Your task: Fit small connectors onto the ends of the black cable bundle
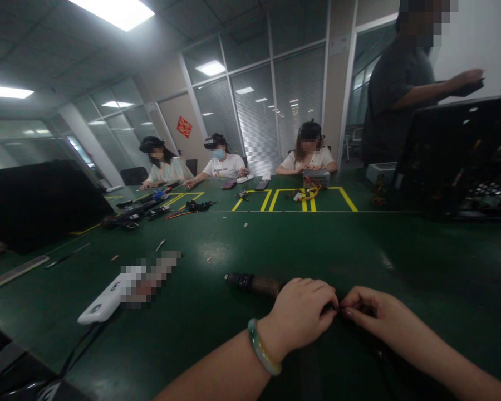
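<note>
Low over the green table [217,345], my left hand [303,312], with a jade-like bangle [261,348] on its wrist, has its thumb and fingers closed in a pinch. Close beside it, on the right, my right hand [371,306] pinches as well. Their fingertips nearly meet around something small and dark, too small and shaded to name. Behind my left hand lies a dark, rod-shaped tool [263,285] with a ringed collar and a metal tip pointing left. My left hand hides its right end.
A white rounded device [102,303] with a dark cable lies at left. Cables and connectors [192,206] lie farther back. A metal box with coloured wires [316,179] is near the far edge, where several people sit. A person [396,94] stands behind a black open case [463,156].
</note>
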A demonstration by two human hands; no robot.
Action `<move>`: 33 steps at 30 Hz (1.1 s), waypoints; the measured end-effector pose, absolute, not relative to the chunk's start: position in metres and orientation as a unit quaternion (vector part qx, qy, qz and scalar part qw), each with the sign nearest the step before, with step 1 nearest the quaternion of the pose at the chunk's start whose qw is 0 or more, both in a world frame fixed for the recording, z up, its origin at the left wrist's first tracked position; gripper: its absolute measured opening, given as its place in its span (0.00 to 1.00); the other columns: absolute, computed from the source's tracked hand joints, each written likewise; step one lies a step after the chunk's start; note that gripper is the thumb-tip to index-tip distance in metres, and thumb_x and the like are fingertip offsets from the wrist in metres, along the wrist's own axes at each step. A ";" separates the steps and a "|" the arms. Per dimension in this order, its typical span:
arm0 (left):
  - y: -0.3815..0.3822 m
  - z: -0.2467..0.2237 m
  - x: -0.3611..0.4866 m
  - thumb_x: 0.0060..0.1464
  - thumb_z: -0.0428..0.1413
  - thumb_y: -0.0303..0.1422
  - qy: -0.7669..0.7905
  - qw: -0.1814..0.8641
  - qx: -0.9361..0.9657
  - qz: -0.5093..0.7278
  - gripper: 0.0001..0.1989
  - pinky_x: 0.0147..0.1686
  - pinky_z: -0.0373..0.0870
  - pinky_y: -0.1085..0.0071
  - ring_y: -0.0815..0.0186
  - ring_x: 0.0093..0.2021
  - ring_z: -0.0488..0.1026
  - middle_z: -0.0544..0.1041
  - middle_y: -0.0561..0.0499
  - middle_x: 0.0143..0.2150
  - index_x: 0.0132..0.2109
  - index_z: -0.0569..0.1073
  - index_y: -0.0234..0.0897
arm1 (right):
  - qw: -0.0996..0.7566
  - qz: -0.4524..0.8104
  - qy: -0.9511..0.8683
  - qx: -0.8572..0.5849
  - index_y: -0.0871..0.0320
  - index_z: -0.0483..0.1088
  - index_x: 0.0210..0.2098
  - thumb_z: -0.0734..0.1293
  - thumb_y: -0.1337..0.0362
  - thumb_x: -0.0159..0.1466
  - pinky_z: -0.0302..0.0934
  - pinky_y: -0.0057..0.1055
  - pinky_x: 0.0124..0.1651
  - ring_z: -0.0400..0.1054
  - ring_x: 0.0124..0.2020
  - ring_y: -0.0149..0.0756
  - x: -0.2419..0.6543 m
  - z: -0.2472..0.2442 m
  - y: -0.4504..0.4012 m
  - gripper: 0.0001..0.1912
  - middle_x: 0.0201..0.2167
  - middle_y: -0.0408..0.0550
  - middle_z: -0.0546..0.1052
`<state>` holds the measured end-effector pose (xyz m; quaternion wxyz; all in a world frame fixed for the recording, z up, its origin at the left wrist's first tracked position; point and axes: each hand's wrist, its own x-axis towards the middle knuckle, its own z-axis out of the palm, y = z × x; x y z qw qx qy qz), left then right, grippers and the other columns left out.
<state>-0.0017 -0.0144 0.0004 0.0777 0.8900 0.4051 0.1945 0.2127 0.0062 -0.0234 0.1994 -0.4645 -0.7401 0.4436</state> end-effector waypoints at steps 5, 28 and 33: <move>-0.015 0.002 -0.002 0.57 0.59 0.36 0.414 0.077 0.886 0.193 0.09 0.46 0.65 0.64 0.63 0.46 0.71 0.75 0.52 0.45 0.43 0.70 0.39 | 0.191 0.451 -0.738 -0.465 0.54 0.72 0.36 0.63 0.57 0.64 0.65 0.27 0.38 0.74 0.36 0.37 0.210 -0.016 0.004 0.09 0.33 0.42 0.79; -0.014 0.000 -0.002 0.56 0.58 0.32 0.411 0.080 0.885 0.204 0.08 0.49 0.65 0.65 0.64 0.47 0.71 0.74 0.53 0.46 0.43 0.69 0.39 | 0.208 0.453 -0.728 -0.470 0.54 0.72 0.33 0.64 0.58 0.62 0.63 0.26 0.35 0.73 0.34 0.37 0.211 -0.014 0.003 0.08 0.31 0.42 0.79; -0.015 0.001 -0.002 0.57 0.58 0.33 0.416 0.078 0.883 0.200 0.07 0.49 0.65 0.64 0.63 0.46 0.71 0.74 0.53 0.46 0.42 0.69 0.39 | 0.199 0.457 -0.732 -0.465 0.54 0.72 0.35 0.64 0.58 0.63 0.64 0.27 0.35 0.73 0.35 0.37 0.212 -0.016 0.003 0.08 0.32 0.42 0.79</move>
